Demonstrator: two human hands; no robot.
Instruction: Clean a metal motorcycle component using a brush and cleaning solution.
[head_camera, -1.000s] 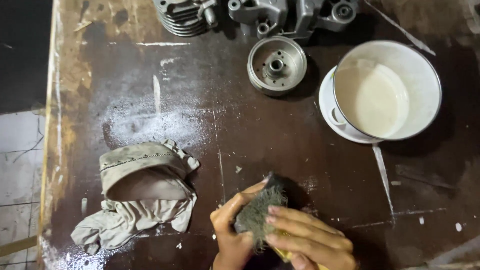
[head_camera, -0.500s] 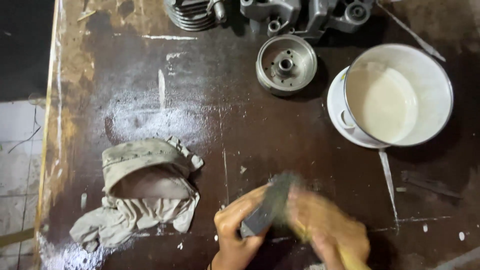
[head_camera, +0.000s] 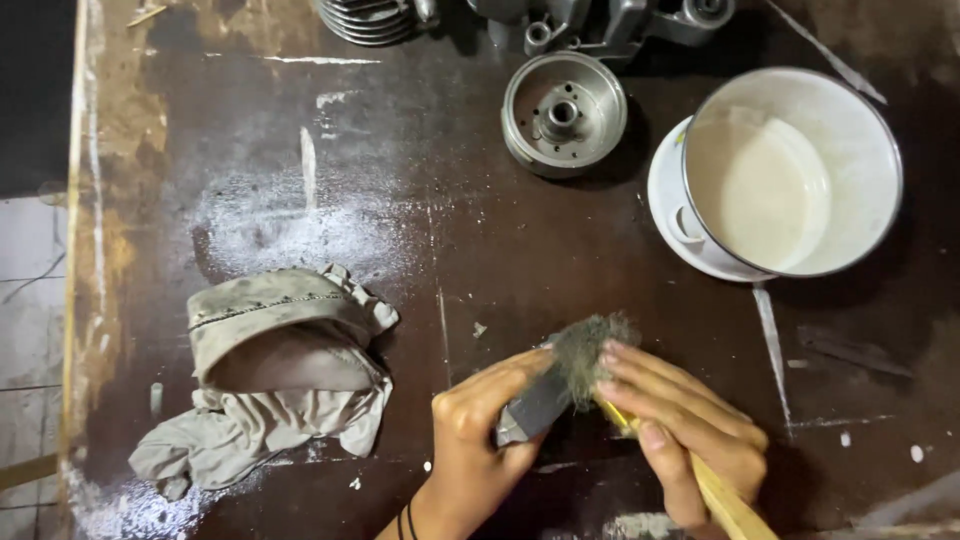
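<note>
My left hand grips the grey metal head of a tool low on the dark wooden table. Against that head my right hand presses a wad of grey steel wool. The tool's yellowish wooden handle runs out under my right hand toward the bottom edge. Both hands sit close together, fingers curled.
A dirty grey rag lies bunched at the left. A round metal drum part stands at the back centre, engine parts behind it. A white pot of milky liquid sits on a plate at the right. White powder marks the table.
The steel wool has shifted along the metal head under my right hand, and the tool has turned so its grey head shows. The view has slid down a little.
</note>
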